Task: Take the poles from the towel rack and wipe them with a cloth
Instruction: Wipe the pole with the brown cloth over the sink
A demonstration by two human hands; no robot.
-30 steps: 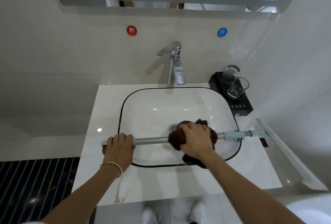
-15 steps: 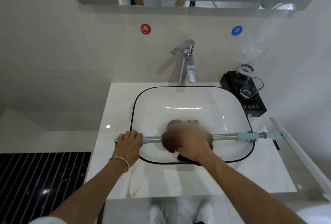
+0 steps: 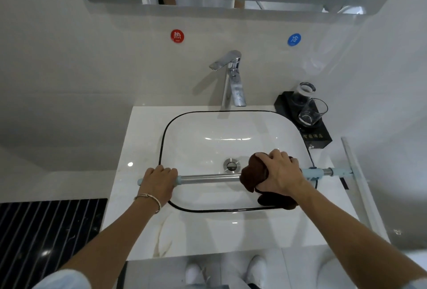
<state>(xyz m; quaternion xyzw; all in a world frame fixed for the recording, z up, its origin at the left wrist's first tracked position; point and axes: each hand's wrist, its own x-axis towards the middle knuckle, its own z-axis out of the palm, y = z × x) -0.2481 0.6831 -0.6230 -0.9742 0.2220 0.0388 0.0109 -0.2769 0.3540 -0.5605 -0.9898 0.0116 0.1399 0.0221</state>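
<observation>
A silver pole (image 3: 208,178) with light blue end fittings lies level across the front of the white sink (image 3: 198,127). My left hand (image 3: 158,185) grips its left end, fingers curled over the top. My right hand (image 3: 278,173) holds a dark brown cloth (image 3: 253,174) wrapped round the pole on the right part of the basin. Part of the cloth hangs below my wrist over the sink's rim. The pole's right blue fitting (image 3: 313,173) sticks out past my hand.
A chrome faucet (image 3: 232,80) stands behind the basin. A black tray (image 3: 321,137) with two glasses sits at the back right of the counter. A white bar (image 3: 360,187) runs along the counter's right edge. Dark striped flooring (image 3: 46,231) lies at left.
My right hand has slid the cloth along the pole, first left towards the middle, then back right, uncovering the drain. My left hand keeps its grip.
</observation>
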